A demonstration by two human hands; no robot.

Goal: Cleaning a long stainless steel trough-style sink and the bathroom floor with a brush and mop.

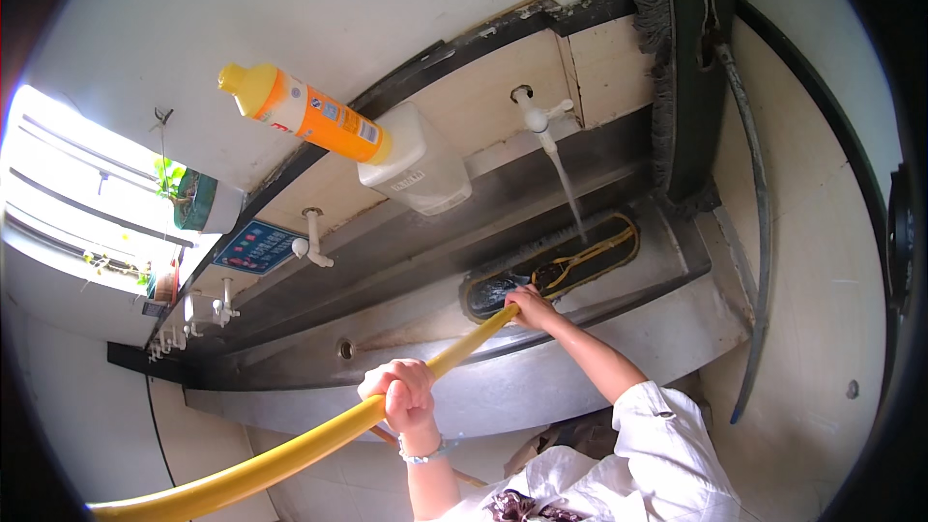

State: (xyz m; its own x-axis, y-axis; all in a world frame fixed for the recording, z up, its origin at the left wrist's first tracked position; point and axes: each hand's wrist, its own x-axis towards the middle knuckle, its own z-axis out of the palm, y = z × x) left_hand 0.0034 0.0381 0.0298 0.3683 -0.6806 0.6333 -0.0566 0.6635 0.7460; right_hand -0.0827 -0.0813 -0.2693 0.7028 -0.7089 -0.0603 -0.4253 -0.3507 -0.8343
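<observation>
– While water from the tap pours onto the mop head in the steel trough, what's the risk?
– Splashes could slick the yellow pole, so the fingers might slip.
– How's the grip?
– Wrapped closely round the pole: right hand low, arm outstretched; left hand farther up, clenched above its wrist

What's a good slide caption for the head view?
Left hand and right hand hold a yellow mop handle, the mop head in a steel trough sink under a running white tap.
</observation>
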